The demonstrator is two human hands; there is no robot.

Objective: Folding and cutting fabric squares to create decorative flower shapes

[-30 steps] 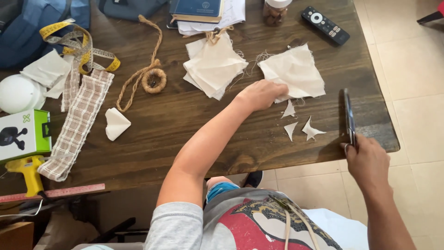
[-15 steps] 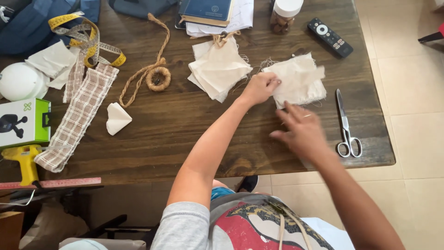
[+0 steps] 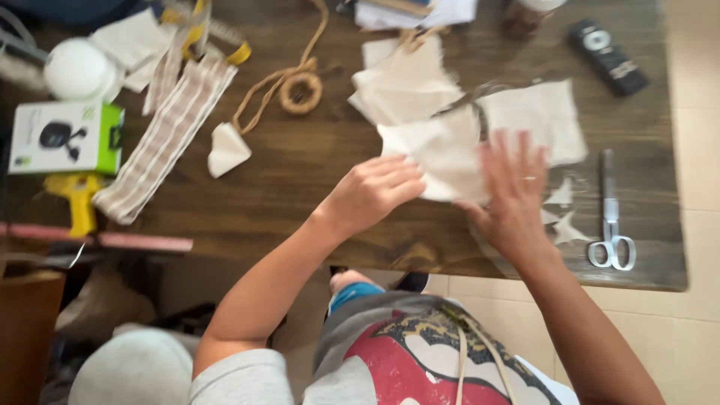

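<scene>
**A:** Head view, the only one — what are the hands doing?

**B:** Both are on a cream fabric square (image 3: 442, 154) lying near the middle of the table (image 3: 300, 187), a little toward its near edge. The left hand (image 3: 373, 193) rests at the square's near-left corner, fingers curled loosely, fingertips on the cloth's edge; whether it pinches the cloth or only presses it I cannot tell. The right hand (image 3: 514, 191) is spread flat and wide open, palm down on the square's right side, gripping nothing.

**A:** So which step is that?

**B:** My reading: smoothing or lining up the piece on the wood — the cutting looks paused, since the scissors (image 3: 611, 217) lie untouched near the table's right edge, just beside some small fabric scraps (image 3: 562, 217).

**A:** And the next move would call for what?

**B:** Probably one hand holding the cloth flat while the other gets a firm hold on an edge; thin cloth slides and creases easily.

**A:** How does the square look?

**B:** Pale, soft, slightly rumpled, blurred by motion. It overlaps a stack of similar squares (image 3: 401, 86) toward the far edge, and another cream piece (image 3: 547, 120) lies to its right.

**A:** Anything else nearby?

**B:** A coil of twine (image 3: 300, 91), a striped cloth strip (image 3: 169, 135) toward the left, and a dark remote (image 3: 607, 56) at the far right corner.
</scene>
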